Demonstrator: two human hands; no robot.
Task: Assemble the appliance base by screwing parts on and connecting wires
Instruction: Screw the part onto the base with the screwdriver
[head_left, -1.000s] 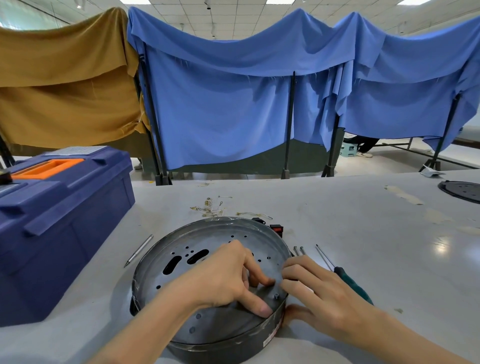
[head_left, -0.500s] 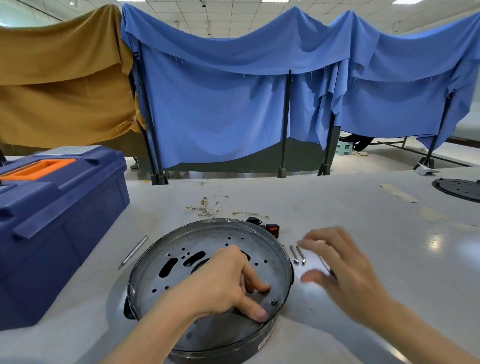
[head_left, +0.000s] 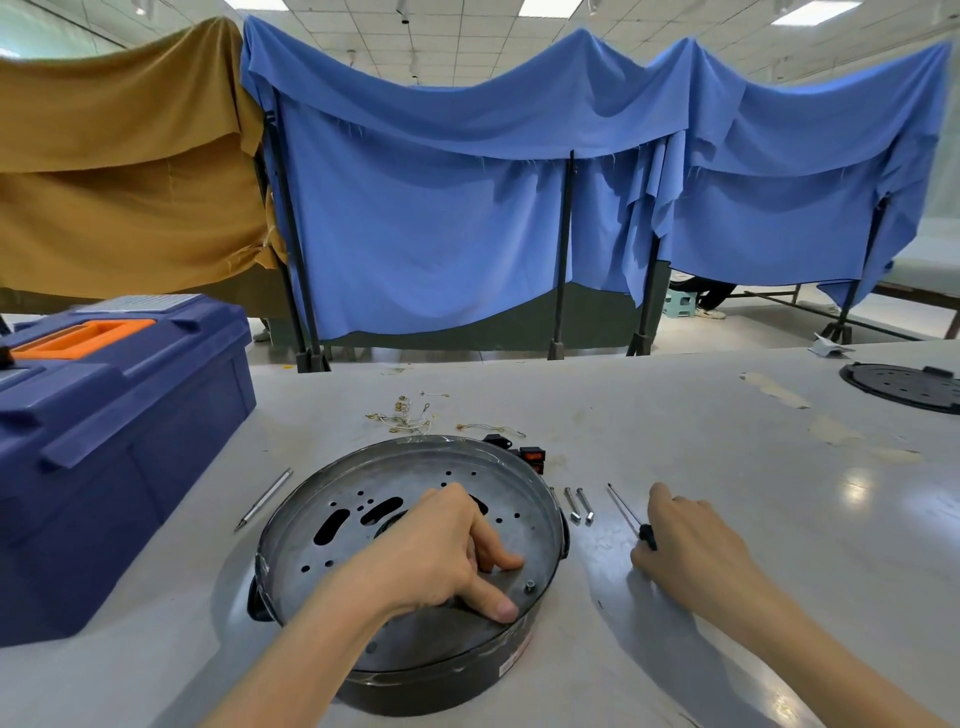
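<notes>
Left hand (head_left: 447, 551) presses flat-fingered on the appliance base (head_left: 431, 686), probably steadying it beside its screw (head_left: 530, 585); right hand (head_left: 691, 540), just right of the base, grips the screwdriver (head_left: 647, 535), likely to drive it.

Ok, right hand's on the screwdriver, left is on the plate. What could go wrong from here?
The screw near the edge of the plate stands proud, likely not driven yet; a nudge from the left hand could tip it. The two bolts lie loose close to the screwdriver; the right hand may sweep them away as it lifts. If the left hand eases, the plate may shift off its holes.
</notes>
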